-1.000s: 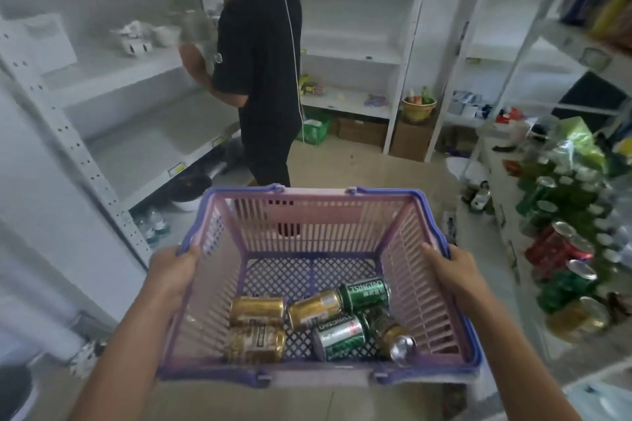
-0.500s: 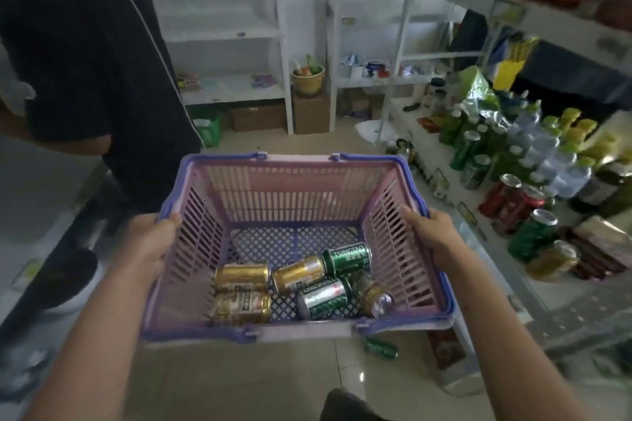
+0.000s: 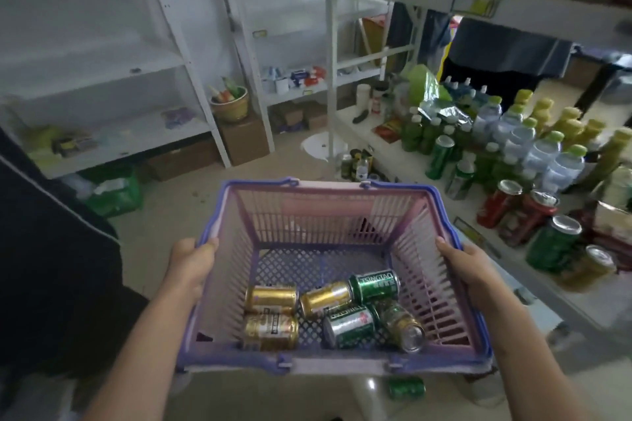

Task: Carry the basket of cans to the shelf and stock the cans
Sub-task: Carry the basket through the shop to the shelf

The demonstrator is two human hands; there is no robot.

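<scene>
Both arms reach forward, bare. The left hand (image 3: 189,269) and right hand (image 3: 473,273) are each clenched, thumbs uppermost.

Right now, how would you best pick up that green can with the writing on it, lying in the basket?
Come from above and pinch the green can across its round sides. It lies flat atop the pile in the basket, its body exposed; neighbouring cans crowd its ends.

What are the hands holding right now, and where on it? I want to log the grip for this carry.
Both hold the pink basket by its side rims: the left hand on the left rim, the right hand on the right rim. No can is held.
</scene>
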